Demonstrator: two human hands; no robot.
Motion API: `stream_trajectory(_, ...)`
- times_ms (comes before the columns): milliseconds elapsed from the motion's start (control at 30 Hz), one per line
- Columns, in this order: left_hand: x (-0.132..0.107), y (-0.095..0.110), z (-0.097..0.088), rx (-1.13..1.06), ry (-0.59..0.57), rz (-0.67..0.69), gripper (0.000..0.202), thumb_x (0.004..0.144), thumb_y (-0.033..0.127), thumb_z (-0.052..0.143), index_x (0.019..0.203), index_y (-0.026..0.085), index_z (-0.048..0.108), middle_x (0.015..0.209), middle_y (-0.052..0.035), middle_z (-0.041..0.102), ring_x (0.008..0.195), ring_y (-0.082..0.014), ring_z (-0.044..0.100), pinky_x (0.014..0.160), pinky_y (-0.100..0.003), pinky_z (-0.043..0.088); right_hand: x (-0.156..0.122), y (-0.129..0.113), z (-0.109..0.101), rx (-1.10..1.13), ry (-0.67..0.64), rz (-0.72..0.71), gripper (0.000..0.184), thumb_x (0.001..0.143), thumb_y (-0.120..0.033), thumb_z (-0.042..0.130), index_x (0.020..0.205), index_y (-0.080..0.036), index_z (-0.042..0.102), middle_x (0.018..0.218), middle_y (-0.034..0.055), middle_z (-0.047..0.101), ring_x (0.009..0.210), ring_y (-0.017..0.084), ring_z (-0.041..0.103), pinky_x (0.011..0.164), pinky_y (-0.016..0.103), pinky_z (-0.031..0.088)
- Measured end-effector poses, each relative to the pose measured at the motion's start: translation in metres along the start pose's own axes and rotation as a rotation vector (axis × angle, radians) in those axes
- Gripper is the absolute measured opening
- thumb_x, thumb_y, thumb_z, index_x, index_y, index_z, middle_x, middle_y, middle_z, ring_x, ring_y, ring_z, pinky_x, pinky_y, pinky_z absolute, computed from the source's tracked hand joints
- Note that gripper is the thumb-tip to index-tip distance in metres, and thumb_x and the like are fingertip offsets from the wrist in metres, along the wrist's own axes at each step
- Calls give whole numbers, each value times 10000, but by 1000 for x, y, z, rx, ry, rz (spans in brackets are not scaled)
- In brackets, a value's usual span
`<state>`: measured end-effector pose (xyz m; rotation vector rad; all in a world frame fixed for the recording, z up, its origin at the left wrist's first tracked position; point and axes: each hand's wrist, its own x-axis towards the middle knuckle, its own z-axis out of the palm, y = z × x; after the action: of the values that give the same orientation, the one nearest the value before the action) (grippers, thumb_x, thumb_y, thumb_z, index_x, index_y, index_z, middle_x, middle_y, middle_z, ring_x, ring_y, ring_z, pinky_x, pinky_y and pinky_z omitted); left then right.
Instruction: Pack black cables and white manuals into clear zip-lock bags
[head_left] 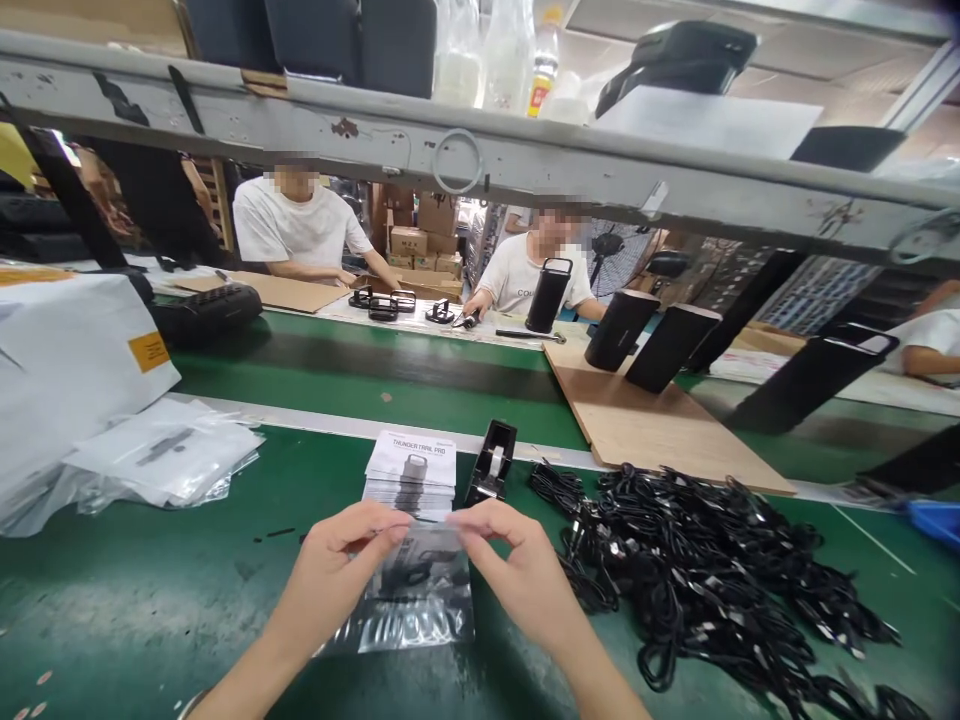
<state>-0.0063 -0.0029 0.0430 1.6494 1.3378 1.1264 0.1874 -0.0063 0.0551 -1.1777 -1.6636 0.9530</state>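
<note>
Between my two hands hangs a clear plastic bag (420, 600), its top edge pinched on both sides. My left hand (341, 555) grips the left part of that edge between thumb and forefinger. The right part is pinched the same way by my right hand (517, 560). Something dark, perhaps a coiled cable, and a printed sheet show through the plastic. Just beyond my fingertips lies a stack of printed leaflets (411, 460) marked "THUNDER TRAIL PRO". A black tape dispenser (493, 462) stands to the right of the leaflets.
Coiled black cables (690, 570) are heaped at the right. Clear bags (169, 450) lie at the left beside a white sack (71, 370). Black speakers (671, 345) stand on a wooden board (600, 420). A shelf beam (525, 150) crosses above; co-workers sit across the bench.
</note>
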Motion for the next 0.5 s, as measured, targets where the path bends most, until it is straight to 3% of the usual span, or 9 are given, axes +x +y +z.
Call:
stream_trajectory(133,6,-6,-7,-87,-128,-58,165,749,301,569,815,227,701,895,-49,687,863,-227,609,734,-304,496,2,7,-3,3,-11,-66,292,760,-55,463,814,-215,702,830,22,673,799,154,611,735,265,472)
stream_trajectory(233,11,-8,-11,-311,-110,-141,280,800,383,501,1007,240,624,1024,-57,661,987,-226,582,837,-322,461,2,15,-2,-73,3,-178,360,728,-8,438,817,-224,711,868,31,662,817,152,612,736,261,477)
stream_trajectory(300,13,-9,-8,-401,-89,-176,398,798,450,490,1133,238,534,1078,-69,636,991,-222,581,823,-317,462,1,19,1,-135,22,-268,370,739,-10,425,824,-223,714,883,43,650,813,150,608,706,251,479)
stream_trajectory(400,13,-11,3,-245,-136,-205,356,734,456,591,954,176,616,857,-53,656,759,-193,601,664,-271,473,-2,25,7,-156,61,-327,333,795,-52,418,901,-210,692,894,53,651,830,154,598,724,258,475)
stream_trajectory(500,11,-13,13,-118,-176,-246,316,755,451,569,697,146,629,619,-7,586,581,-145,525,555,-241,429,-5,28,11,-139,123,-167,255,814,-133,476,998,-194,641,859,46,657,762,159,590,706,271,471)
